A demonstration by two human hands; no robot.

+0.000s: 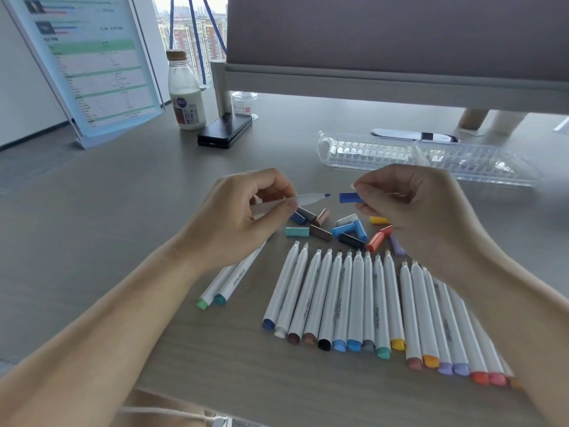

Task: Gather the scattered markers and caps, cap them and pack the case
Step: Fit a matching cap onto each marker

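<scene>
My left hand [243,217] grips a white marker [303,200] with a bare blue tip pointing right. My right hand [409,204] pinches a blue cap [349,197] a short gap from that tip. Below them several loose caps [338,228] of mixed colours lie in a small heap. Nearer to me, several uncapped white markers [357,300] lie side by side in a row, tips pointing away. Two green-ended markers [229,280] lie to the left, partly under my left wrist. The clear plastic case [431,157] lies open behind my right hand.
At the back left stand a milk bottle [185,94], a black phone [224,132] and a blue-edged document stand [89,66]. A small glass jar [244,103] sits by a grey monitor riser [369,78]. A craft knife [415,135] lies behind the case.
</scene>
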